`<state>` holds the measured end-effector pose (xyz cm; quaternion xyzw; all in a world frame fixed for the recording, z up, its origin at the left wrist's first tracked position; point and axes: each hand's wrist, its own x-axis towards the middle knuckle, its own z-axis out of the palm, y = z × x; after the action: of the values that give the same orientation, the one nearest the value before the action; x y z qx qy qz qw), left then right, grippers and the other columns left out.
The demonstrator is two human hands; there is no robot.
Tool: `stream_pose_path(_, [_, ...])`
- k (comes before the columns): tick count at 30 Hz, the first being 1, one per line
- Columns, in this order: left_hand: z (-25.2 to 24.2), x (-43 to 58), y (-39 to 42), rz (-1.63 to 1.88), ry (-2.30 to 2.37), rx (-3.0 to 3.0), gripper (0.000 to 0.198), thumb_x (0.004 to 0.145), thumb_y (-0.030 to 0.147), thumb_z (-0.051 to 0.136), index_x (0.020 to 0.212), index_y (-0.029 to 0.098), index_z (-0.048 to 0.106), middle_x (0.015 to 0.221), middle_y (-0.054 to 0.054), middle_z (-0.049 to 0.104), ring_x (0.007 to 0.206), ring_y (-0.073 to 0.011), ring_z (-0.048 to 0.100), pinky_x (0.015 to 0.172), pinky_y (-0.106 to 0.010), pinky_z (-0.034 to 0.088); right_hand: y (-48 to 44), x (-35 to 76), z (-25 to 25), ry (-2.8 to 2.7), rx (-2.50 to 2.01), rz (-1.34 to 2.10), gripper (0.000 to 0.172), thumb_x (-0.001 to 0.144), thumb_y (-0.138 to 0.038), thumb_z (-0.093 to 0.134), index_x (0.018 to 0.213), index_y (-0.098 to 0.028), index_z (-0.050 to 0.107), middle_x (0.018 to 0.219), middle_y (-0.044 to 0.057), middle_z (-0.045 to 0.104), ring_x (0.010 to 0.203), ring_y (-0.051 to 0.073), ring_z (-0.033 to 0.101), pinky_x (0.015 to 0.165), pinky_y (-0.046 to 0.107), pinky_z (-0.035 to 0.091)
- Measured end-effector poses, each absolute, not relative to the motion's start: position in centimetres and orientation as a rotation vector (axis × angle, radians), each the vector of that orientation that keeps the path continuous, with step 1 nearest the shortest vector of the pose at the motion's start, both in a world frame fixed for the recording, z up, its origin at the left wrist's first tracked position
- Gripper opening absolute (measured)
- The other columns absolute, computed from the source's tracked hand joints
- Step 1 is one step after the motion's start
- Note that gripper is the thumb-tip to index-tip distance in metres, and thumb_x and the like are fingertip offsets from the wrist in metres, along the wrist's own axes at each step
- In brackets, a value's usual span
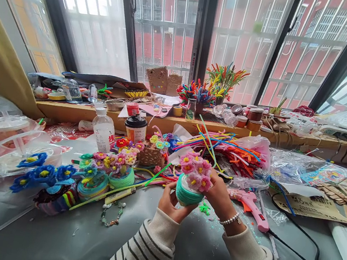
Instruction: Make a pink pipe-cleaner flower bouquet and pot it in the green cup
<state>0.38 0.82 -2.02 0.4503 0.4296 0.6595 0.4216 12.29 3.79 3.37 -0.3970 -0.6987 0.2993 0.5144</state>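
My left hand [174, 205] is wrapped round a small round pot wound with teal-green yarn [188, 192], holding it just above the table. A bunch of pink pipe-cleaner flowers [196, 171] with yellow centres rises from the pot's white top. My right hand [220, 197], a beaded bracelet on its wrist, is closed at the right side of these flowers; its fingertips are partly hidden behind the petals. Beneath the hands lies a small green pipe-cleaner piece [204, 208] among scattered glitter. To the left stand similar yarn-wrapped pots, one green [122, 179] and one multicoloured [92, 185].
Right of my hands lies a pink glue gun [255, 209] with a black cord. Loose pipe cleaners [232, 150] are heaped behind. Blue flowers [43, 173], a bottle [102, 129], a lidded cup [136, 128] and a bead bracelet [111, 214] are on the left. A cluttered windowsill [74, 110] runs behind.
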Motion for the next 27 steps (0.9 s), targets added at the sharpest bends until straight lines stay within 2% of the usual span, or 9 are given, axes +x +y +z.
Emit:
stream_pose_path(16, [-1.88,0.46,0.43,1.697,1.104,1.192,0.057,0.037,0.018,0.073,0.087,0.017,0.045,0.080,-0.005,0.060,0.070,-0.0225,0.060,0.066,-0.035,0.047,3.68,12.21,3.24,-1.715,-0.932,0.748,0.039,0.064,-0.026,0.060,0.103,-0.022,0.055,0.115,0.006,0.049,0.109,0.022,0.041,0.092,0.034,0.031])
stream_pose_path(23, [-1.98,0.51,0.62,1.665,1.106,1.254,0.057,0.040,0.020,0.072,0.090,0.017,0.044,0.081,-0.006,0.058,0.072,-0.0225,0.059,0.068,-0.036,0.046,3.40,12.73,2.46,-1.646,-0.992,0.723,0.033,0.066,-0.028,0.057,0.097,-0.020,0.058,0.102,0.008,0.057,0.098,0.023,0.049,0.084,0.036,0.037])
stream_pose_path(27, [-2.11,0.36,0.75,1.610,1.094,1.268,0.058,0.041,0.022,0.071,0.091,0.017,0.043,0.085,-0.006,0.056,0.072,-0.0208,0.058,0.067,-0.035,0.046,3.33,12.58,2.37,-1.661,-0.966,0.689,0.031,0.065,-0.027,0.057,0.096,-0.022,0.059,0.109,0.007,0.052,0.102,0.023,0.046,0.087,0.036,0.035])
